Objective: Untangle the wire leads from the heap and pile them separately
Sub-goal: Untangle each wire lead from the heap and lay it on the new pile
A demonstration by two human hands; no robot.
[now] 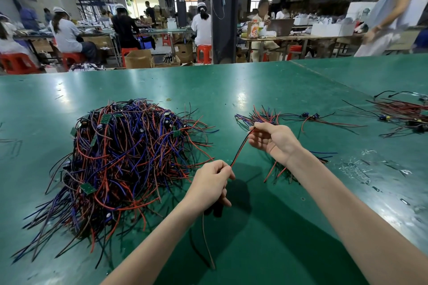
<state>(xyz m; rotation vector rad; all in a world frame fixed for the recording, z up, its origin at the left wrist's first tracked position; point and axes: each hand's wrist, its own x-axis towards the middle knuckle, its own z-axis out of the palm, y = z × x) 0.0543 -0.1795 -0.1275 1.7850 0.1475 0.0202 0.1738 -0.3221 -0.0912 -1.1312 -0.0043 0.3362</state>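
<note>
A big heap of tangled red, blue and black wire leads (120, 159) with small green circuit boards lies on the green table at the left. A red-and-black wire lead (240, 148) is stretched taut between my two hands above the table. My left hand (212, 184) pinches its lower end, and loose tails hang down below that hand. My right hand (272, 140) pinches its upper end. Behind my right hand lies a small pile of separated leads (266, 117). A few more leads (278, 170) show under my right wrist.
Another spread of red and black leads with connectors (403, 115) lies at the far right of the green table (231, 90). Small scraps (361, 169) litter the right side. Beyond the table, people sit on red stools at other benches.
</note>
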